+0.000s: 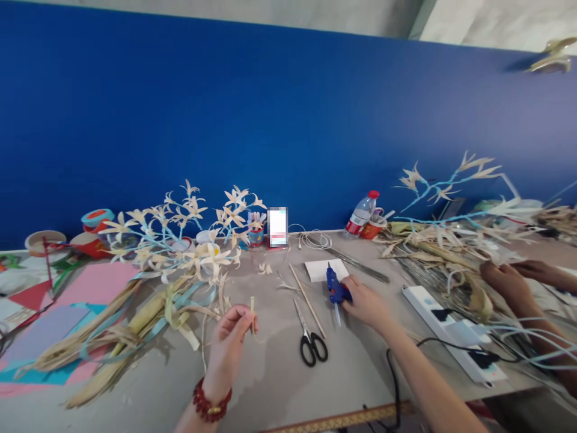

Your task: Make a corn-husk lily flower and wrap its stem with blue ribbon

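Note:
Between the thumb and fingers of my left hand a small pale green piece of husk or stem stands upright. My right hand is closed round the handle of a blue hot glue gun, which lies over a white card; a clear glue stick pokes out of its rear. Black-handled scissors and a thin wooden stick lie on the table between my hands. Left of my left hand are dried corn husks and husk flowers on blue stems.
A white power strip with plugs and cords lies at the right. Behind stand a water bottle, a phone and a pen cup. Coloured paper covers the left side. Another person's hands handle husks at the right.

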Demonstrator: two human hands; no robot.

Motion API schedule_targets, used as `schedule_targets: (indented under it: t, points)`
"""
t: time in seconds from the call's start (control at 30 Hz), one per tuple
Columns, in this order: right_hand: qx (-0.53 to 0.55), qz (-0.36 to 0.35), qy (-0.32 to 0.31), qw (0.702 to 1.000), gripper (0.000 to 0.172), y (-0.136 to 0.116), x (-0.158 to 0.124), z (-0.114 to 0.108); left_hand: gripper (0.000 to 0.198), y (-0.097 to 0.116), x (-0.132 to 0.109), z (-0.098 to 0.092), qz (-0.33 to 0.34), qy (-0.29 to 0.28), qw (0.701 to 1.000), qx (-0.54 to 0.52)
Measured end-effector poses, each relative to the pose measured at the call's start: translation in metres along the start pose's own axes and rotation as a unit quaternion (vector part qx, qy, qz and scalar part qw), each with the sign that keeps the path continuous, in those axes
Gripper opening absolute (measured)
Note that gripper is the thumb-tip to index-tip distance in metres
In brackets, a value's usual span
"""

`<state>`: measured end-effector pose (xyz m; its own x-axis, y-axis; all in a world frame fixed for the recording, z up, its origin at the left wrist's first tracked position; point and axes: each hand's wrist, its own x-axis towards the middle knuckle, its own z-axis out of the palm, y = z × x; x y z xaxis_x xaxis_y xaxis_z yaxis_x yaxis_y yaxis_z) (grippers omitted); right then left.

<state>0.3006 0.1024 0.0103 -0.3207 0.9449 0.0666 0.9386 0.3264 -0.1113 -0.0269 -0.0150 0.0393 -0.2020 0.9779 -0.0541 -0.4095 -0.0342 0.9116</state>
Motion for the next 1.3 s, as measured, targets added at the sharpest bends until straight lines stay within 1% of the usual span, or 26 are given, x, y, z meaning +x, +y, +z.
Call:
schedule_targets:
  t: [0.1,0.13,0.2,0.23,0.27,0.3,0.33,0.4,0.47,0.57,0.63,0.7,0.77,0.83,0.87,0.93,1.03,1.1,1.13,1.17,1.23,1.27,1.3]
  points:
    - [0.001,-0.037,-0.003,0.999,0.040,0.002,-0.001,-0.006,0.020,-0.003,0.003,-0.001,0.007,-0.001,1.000,0.006]
    - [0.001,-0.042,0.008,0.999,0.039,0.000,-0.001,-0.010,0.020,-0.004,0.004,-0.001,0.008,-0.001,1.000,0.010]
    - [0.016,-0.043,0.046,0.998,0.033,-0.012,0.003,-0.018,0.021,-0.005,0.005,0.000,0.007,0.003,1.000,0.015]
    - [0.036,-0.038,0.072,0.996,0.027,-0.022,0.008,-0.021,0.022,-0.006,0.006,0.001,0.005,0.004,1.000,0.016]
    - [0.071,-0.047,0.079,0.993,0.023,-0.035,0.015,-0.023,0.022,-0.007,0.006,0.002,0.003,0.004,1.000,0.015]
    - [0.119,-0.065,0.067,0.988,0.020,-0.051,0.024,-0.023,0.023,-0.008,0.006,0.003,0.002,0.003,1.000,0.014]
    - [0.167,-0.093,0.036,0.981,0.019,-0.069,0.034,-0.021,0.023,-0.010,0.006,0.004,0.001,0.003,1.000,0.013]
    - [0.190,-0.135,0.009,0.972,0.015,-0.105,0.059,-0.012,0.024,-0.013,0.006,0.005,0.004,0.006,1.000,0.015]
    - [0.200,-0.155,-0.006,0.967,0.013,-0.137,0.082,0.002,0.024,-0.016,0.005,0.004,0.009,0.014,1.000,0.011]
    - [0.214,-0.161,-0.015,0.963,0.017,-0.168,0.105,0.019,0.023,-0.018,0.006,-0.002,0.009,0.027,1.000,-0.003]
    - [0.235,-0.153,-0.018,0.960,0.017,-0.177,0.113,0.025,0.022,-0.018,0.007,-0.005,0.009,0.032,0.999,-0.011]
    - [0.270,-0.142,-0.023,0.952,0.016,-0.179,0.116,0.027,0.021,-0.018,0.008,-0.008,0.010,0.033,0.999,-0.018]
    - [0.322,-0.131,-0.032,0.937,0.011,-0.177,0.115,0.025,0.021,-0.017,0.009,-0.010,0.010,0.033,0.999,-0.024]
    - [0.389,-0.114,-0.045,0.913,0.005,-0.174,0.109,0.022,0.020,-0.016,0.009,-0.010,0.005,0.034,0.999,-0.029]
    - [0.427,-0.102,-0.054,0.897,0.007,-0.172,0.105,0.020,0.020,-0.016,0.009,-0.010,0.003,0.032,0.999,-0.031]
    - [0.506,-0.071,-0.077,0.856,0.016,-0.168,0.091,0.014,0.020,-0.014,0.009,-0.009,-0.001,0.027,0.999,-0.031]
    - [0.608,-0.029,-0.110,0.786,0.027,-0.166,0.064,0.002,0.020,-0.013,0.007,-0.005,-0.004,0.010,1.000,-0.020]
    - [0.656,-0.010,-0.122,0.745,0.031,-0.168,0.045,-0.008,0.018,-0.012,0.004,-0.001,-0.002,-0.003,1.000,-0.010]
    - [0.684,0.001,-0.128,0.718,0.032,-0.170,0.037,-0.013,0.016,-0.012,0.003,0.001,0.003,-0.008,1.000,-0.005]
    - [0.720,0.014,-0.136,0.681,0.032,-0.172,0.029,-0.018,0.014,-0.011,0.002,0.003,0.010,-0.010,1.000,-0.001]
    - [0.811,0.050,-0.155,0.562,0.031,-0.178,0.016,-0.026,0.013,-0.008,-0.001,0.007,0.028,-0.015,0.999,0.005]
    - [0.841,0.065,-0.161,0.512,0.030,-0.182,0.010,-0.029,0.012,-0.006,-0.002,0.009,0.035,-0.020,0.999,0.007]
    - [0.861,0.077,-0.166,0.474,0.029,-0.185,0.005,-0.032,0.012,-0.004,-0.003,0.011,0.040,-0.026,0.999,0.008]
